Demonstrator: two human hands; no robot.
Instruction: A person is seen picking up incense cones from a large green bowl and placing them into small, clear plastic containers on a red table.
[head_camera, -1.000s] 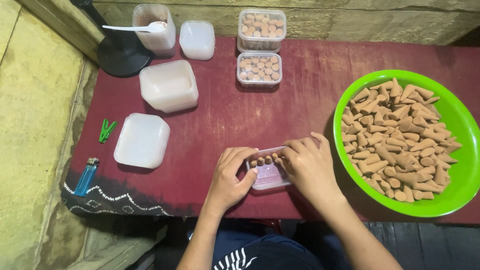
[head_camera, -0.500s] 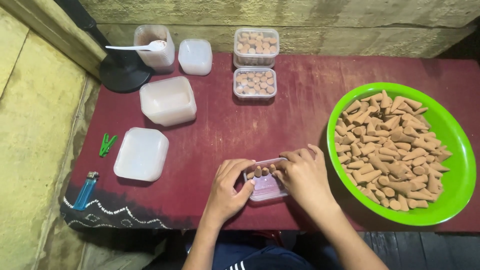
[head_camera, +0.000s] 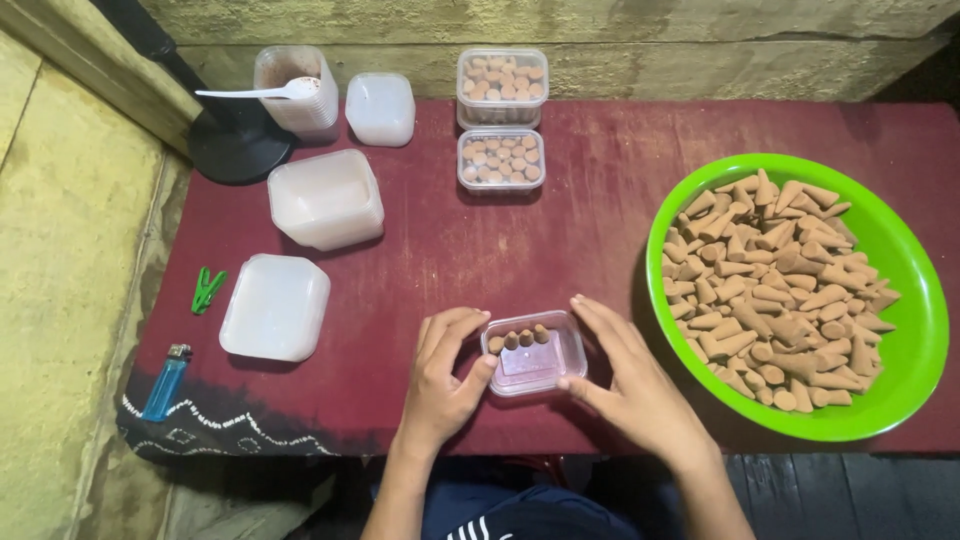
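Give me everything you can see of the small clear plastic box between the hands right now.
The small clear plastic box is a lidless, rounded-corner rectangle lying flat on the dark red table, at the near edge. A row of about four brown cones stands along its far wall; the rest looks bare. The left hand touches its left side, the thumb at the near corner; the right hand rests against its right side.

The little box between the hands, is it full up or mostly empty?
Mostly empty. The small clear box holds one short row of brown cones along its far edge; its bare bottom shows. The left hand and right hand touch its sides.
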